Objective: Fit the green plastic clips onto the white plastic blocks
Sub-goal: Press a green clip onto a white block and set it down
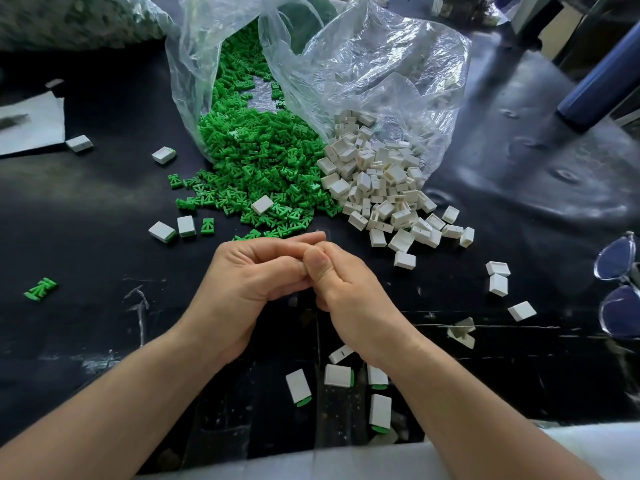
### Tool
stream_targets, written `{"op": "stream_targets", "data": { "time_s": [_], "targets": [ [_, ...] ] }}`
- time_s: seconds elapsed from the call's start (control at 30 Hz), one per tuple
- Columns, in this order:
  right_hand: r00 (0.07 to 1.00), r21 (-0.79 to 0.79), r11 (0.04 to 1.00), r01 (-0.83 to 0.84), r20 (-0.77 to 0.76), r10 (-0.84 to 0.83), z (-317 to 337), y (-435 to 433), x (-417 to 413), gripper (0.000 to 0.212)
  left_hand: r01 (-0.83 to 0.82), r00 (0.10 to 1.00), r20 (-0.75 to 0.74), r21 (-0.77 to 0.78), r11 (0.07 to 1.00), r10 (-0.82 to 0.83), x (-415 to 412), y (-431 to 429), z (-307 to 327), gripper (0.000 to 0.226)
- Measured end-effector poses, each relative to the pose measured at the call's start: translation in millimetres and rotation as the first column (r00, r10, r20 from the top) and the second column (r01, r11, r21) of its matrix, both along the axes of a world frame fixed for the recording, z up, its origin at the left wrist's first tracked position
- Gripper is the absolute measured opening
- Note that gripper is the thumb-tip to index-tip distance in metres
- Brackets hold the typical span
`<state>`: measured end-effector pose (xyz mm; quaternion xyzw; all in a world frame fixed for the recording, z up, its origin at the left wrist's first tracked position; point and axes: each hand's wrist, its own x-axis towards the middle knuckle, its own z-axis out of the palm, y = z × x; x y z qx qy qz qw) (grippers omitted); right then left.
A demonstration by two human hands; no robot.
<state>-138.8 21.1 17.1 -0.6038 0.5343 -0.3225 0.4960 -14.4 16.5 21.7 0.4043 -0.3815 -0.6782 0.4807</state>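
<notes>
Head view: left hand touches right hand near green clips.

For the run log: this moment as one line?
left hand and right hand: touching, contents hidden; green clips: heaped; white blocks: heaped; fitted blocks: near edge

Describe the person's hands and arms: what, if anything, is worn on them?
Nothing is worn. The left hand and right hand are bare: no gloves, rings or watch show. The left forearm and right forearm are bare too, with no sleeves in view.
</notes>
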Motion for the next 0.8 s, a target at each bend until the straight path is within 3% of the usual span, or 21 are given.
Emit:
{"op": "stream_targets", "data": {
  "time_s": [0.23,0.47,0.63,0.7,0.8],
  "targets": [
    [0.994,0.045,0.998,-0.038,0.102,0.033,2,0,-4,0.033,0.013,1.0,-0.019,0.008,1.0,-0.013,1,-2,1,0.022],
    [0.99,0.047,0.998,-0.03,0.138,0.023,2,-5,-5,0.036,0.024,0.997,0.078,-0.012,1.0,-0.023,5,-4,1,0.028],
    [0.997,-0.023,0.997,0.079,0.009,-0.078,2,-12,-14,0.058,-0.029,0.99,0.137,-0.053,0.998,0.036,9,-8,4,0.023],
    [0.986,-0.094,0.983,0.155,-0.051,-0.16,3,-17,-21,0.05,-0.021,0.986,0.165,-0.064,0.998,0.031,11,-8,6,0.023],
    [0.929,-0.269,0.933,0.238,-0.218,-0.3,1,-26,-31,0.02,0.041,0.977,0.21,-0.046,0.998,-0.031,9,-5,7,0.02]
  ]
}}
